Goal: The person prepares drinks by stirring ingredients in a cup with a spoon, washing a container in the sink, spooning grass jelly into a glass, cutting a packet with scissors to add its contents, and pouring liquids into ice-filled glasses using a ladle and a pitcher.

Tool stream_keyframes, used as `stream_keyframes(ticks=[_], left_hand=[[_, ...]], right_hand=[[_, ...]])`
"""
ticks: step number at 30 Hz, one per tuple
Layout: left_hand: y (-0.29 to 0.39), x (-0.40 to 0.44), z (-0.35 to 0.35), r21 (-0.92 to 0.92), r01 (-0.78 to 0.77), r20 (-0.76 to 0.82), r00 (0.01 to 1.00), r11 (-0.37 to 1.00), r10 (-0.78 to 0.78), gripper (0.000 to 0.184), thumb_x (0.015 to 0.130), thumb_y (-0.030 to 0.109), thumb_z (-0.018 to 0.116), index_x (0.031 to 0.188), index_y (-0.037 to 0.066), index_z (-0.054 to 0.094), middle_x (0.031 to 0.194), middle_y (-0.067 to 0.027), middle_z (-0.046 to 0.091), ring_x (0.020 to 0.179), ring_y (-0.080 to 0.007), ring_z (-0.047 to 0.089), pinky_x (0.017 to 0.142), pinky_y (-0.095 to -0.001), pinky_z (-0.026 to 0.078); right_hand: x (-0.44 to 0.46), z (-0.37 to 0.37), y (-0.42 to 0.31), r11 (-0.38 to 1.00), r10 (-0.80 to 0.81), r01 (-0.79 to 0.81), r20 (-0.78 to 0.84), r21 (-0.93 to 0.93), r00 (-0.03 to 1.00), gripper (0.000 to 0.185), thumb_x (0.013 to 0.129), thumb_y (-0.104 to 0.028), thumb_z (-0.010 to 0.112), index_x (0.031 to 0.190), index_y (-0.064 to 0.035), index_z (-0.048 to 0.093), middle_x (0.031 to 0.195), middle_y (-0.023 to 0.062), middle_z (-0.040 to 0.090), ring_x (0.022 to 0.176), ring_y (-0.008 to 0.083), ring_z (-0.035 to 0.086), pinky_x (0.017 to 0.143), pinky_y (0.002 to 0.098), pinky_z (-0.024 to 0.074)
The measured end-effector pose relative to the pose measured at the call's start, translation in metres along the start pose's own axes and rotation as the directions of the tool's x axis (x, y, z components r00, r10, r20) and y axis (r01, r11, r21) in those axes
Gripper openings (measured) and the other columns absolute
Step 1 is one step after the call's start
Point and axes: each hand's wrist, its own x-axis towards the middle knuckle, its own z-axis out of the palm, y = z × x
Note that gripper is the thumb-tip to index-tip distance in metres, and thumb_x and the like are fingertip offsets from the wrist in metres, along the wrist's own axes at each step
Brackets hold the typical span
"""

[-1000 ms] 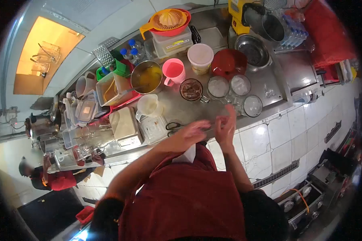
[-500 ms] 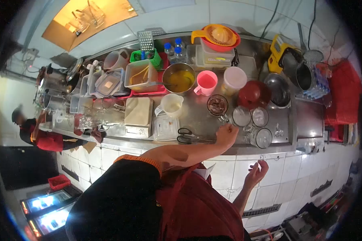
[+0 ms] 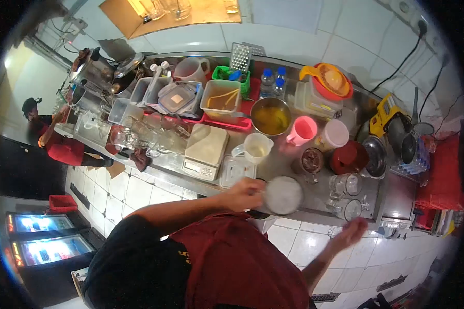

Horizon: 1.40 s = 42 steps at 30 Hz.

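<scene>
My left hand [image 3: 246, 194] is closed on the handle of a glass mug [image 3: 283, 195], lifted over the counter's front edge. The mug is blurred and looks whitish inside; I cannot make out its contents. At the counter's front edge on the right, my right hand [image 3: 351, 233] is loosely open, its fingers a little smeared, with nothing visible in it. Closest to it is a clear glass mug [image 3: 351, 210], with another glass mug [image 3: 351, 184] just behind. Farther back stands a mug of dark brown contents [image 3: 312, 160]. Black-handled scissors [image 3: 257, 213] are mostly hidden behind my left hand and the mug.
Around the middle stand a measuring jug [image 3: 257, 148], pink cup [image 3: 302, 130], steel bowl of yellow liquid [image 3: 270, 117], and kitchen scale [image 3: 205, 149]. Several glass jugs [image 3: 170, 141] lie at the left. A red bowl [image 3: 348, 157] sits at the right. A co-worker [image 3: 56, 139] stands far left.
My left hand has taken a glass mug from the group at the right and moved it left, toward my body. My right hand has shifted slightly right. The camera view has turned.
</scene>
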Motion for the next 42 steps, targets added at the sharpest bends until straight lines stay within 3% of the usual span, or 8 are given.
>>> stream_keyframes(ticks=[4,8,11,23,32,36,40,42], left_hand=[[0.059,-0.089,-0.107,0.094,0.048,-0.265,0.964,0.994,-0.022,0.013,0.076,0.003,0.059,0.086,-0.002,0.066,0.07,-0.0038,0.06,0.066,-0.0111,0.054,0.059,-0.0301,0.045],[0.073,-0.172,-0.21,0.311,0.114,-0.388,0.921,0.943,0.017,0.002,0.068,0.0,0.06,0.069,-0.001,0.059,0.06,-0.008,0.052,0.053,-0.0178,0.049,0.051,-0.0328,0.039],[0.067,-0.232,-0.281,0.265,0.147,-0.493,0.87,0.953,0.003,0.008,0.064,-0.001,0.06,0.062,-0.002,0.052,0.057,-0.0097,0.047,0.051,-0.0208,0.046,0.049,-0.0334,0.035],[0.042,-0.358,-0.482,-0.046,0.15,-0.6,0.786,0.988,-0.147,0.007,0.063,-0.001,0.055,0.061,-0.003,0.049,0.059,-0.0052,0.05,0.056,-0.0139,0.043,0.053,-0.0273,0.034],[0.013,-0.348,-0.509,-0.13,0.022,-0.671,0.734,0.991,-0.104,0.004,0.063,0.001,0.057,0.066,-0.003,0.057,0.06,-0.0006,0.052,0.056,-0.0083,0.043,0.052,-0.0253,0.032],[0.005,-0.356,-0.522,-0.125,0.037,-0.577,0.811,0.991,-0.103,0.005,0.064,0.002,0.059,0.064,-0.002,0.056,0.06,-0.0005,0.052,0.056,-0.008,0.043,0.052,-0.0258,0.032],[0.01,-0.358,-0.52,-0.096,0.01,-0.639,0.766,0.995,-0.069,0.012,0.063,0.004,0.063,0.061,-0.001,0.053,0.059,-0.0005,0.051,0.054,-0.0086,0.042,0.05,-0.0263,0.03],[0.001,-0.368,-0.524,-0.126,0.001,-0.621,0.78,0.992,-0.08,0.013,0.063,0.005,0.064,0.061,-0.001,0.053,0.06,-0.0012,0.052,0.055,-0.0091,0.043,0.051,-0.0263,0.03]], right_hand=[[-0.077,0.171,-0.05,0.925,0.251,-0.377,0.835,-0.057,0.49,0.026,0.093,-0.024,0.056,0.115,-0.008,0.057,0.089,0.002,0.061,0.066,0.0065,0.051,0.056,0.0209,0.0404],[-0.18,0.349,-0.057,0.694,0.337,-0.649,0.937,-0.312,-0.089,0.036,0.094,-0.035,0.057,0.11,-0.0026,0.06,0.086,0.0053,0.066,0.064,0.0105,0.058,0.054,0.0215,0.045],[-0.23,0.438,-0.065,0.435,0.443,-0.831,0.886,-0.348,-0.139,0.04,0.093,-0.039,0.058,0.108,-0.0019,0.061,0.088,0.0049,0.068,0.065,0.0079,0.059,0.052,0.0196,0.045],[-0.314,0.544,-0.082,0.072,0.736,-0.989,0.676,-0.126,-0.032,0.023,0.092,-0.031,0.062,0.079,-0.0143,0.052,0.057,-0.0108,0.04,0.046,0.0016,0.04,0.038,0.0179,0.0271],[-0.295,0.506,-0.134,0.345,0.678,-0.925,0.638,0.161,0.365,0.027,0.086,-0.022,0.064,0.067,-0.0144,0.046,0.05,-0.0061,0.032,0.041,0.0085,0.033,0.039,0.026,0.0254],[-0.266,0.506,-0.142,0.865,0.492,-0.387,0.693,-0.32,0.526,0.03,0.086,-0.023,0.06,0.063,-0.0057,0.053,0.052,0.0027,0.049,0.046,0.0155,0.049,0.043,0.0295,0.0371],[-0.254,0.522,-0.143,0.457,-0.016,0.683,0.763,-0.569,0.646,0.033,0.083,-0.023,0.057,0.062,0.0025,0.057,0.062,0.0183,0.061,0.055,0.0329,0.059,0.055,0.0398,0.0482],[-0.243,0.533,-0.155,0.462,-0.051,0.682,0.751,-0.566,0.658,0.032,0.082,-0.023,0.057,0.064,0.0026,0.058,0.065,0.0207,0.06,0.058,0.0364,0.059,0.057,0.0419,0.0481]])
